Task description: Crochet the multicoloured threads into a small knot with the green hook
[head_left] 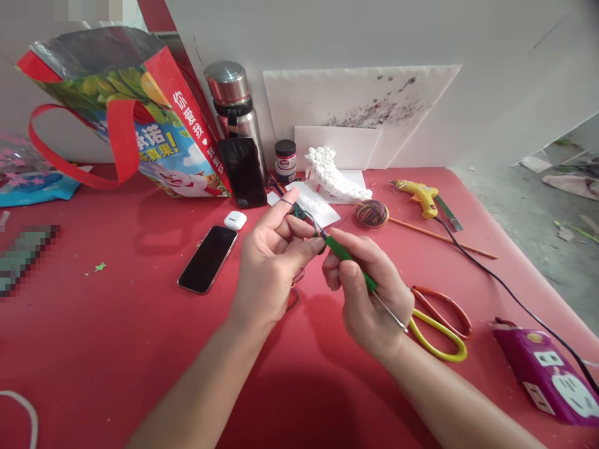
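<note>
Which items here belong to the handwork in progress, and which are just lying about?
In use:
green-handled metal hook, right hand
thin dark yarn, left hand
multicoloured yarn ball, probably

Lying about:
yellow glue gun
white rounded earbud case
flat black-screened phone
purple plastic socket block
red-and-yellow-handled scissors, possibly for trimming

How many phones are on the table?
2 for certain: an upright phone in front of the steel flask, and a flat phone beside the white case. A blurred object at the left edge may be another; I cannot tell.

Craft workspace, red-topped table (pixel 154 362), glue gun (pixel 421 198), yarn ball (pixel 372 213)
</note>
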{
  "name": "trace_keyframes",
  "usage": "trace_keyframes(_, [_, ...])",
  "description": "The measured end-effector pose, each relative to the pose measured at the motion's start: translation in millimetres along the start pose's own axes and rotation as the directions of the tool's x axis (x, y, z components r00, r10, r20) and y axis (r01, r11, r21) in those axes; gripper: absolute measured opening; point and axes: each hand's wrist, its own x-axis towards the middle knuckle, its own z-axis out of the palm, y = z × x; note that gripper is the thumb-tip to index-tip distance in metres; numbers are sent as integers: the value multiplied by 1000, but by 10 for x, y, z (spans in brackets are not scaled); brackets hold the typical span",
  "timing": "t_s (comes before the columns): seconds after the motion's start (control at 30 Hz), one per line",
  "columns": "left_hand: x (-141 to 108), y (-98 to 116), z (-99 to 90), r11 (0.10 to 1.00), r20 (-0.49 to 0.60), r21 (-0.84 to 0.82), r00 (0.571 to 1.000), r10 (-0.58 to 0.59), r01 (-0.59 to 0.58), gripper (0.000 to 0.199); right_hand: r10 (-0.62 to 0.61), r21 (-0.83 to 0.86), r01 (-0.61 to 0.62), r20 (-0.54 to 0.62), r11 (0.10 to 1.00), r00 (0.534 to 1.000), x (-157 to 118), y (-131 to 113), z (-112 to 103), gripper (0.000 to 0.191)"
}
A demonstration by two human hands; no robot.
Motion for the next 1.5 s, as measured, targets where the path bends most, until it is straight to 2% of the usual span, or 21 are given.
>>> trace_keyframes(0.07, [23, 32, -24, 996, 42, -54, 997, -61, 64, 72, 2, 70, -5, 37, 998, 999, 14, 10, -18, 32])
trace_keyframes(0.13, [48, 75, -57, 992, 78, -80, 993, -94, 100, 69, 59, 176, -75, 90, 982, 994, 53, 24, -48, 31])
trace_keyframes(0.27, [77, 164, -128, 994, 104, -55, 991, -86, 92, 63, 172, 314, -204, 126, 927, 977, 142, 22, -117, 25])
trace_keyframes(0.43, [83, 256, -193, 999, 104, 7, 994, -34, 33, 59, 216, 304, -253, 151, 919, 965, 209, -44, -202, 22])
trace_keyframes(0.63, [83, 310, -231, 999, 132, 20, 990, -48, 46, 61, 208, 318, -264, 198, 911, 958, 273, -70, -268, 21])
trace_keyframes(0.77, [85, 326, -268, 999, 153, 45, 988, -22, 15, 54, 226, 346, -291, 215, 892, 950, 328, -81, -293, 19])
trace_keyframes(0.9, [84, 360, -287, 998, 172, 19, 983, -66, 64, 55, 217, 349, -298, 253, 888, 943, 366, -94, -327, 20])
trace_keyframes(1.13, [96, 384, -325, 980, 286, -35, 941, -179, 197, 59, 173, 371, -290, 319, 882, 932, 433, -120, -371, 21])
trace_keyframes(1.3, [112, 382, -367, 950, 385, -67, 886, -258, 305, 60, 205, 395, -345, 354, 852, 912, 476, -135, -407, 19])
trace_keyframes(1.5, [118, 356, -373, 932, 448, -77, 847, -286, 355, 58, 181, 395, -348, 401, 850, 898, 505, -137, -455, 20])
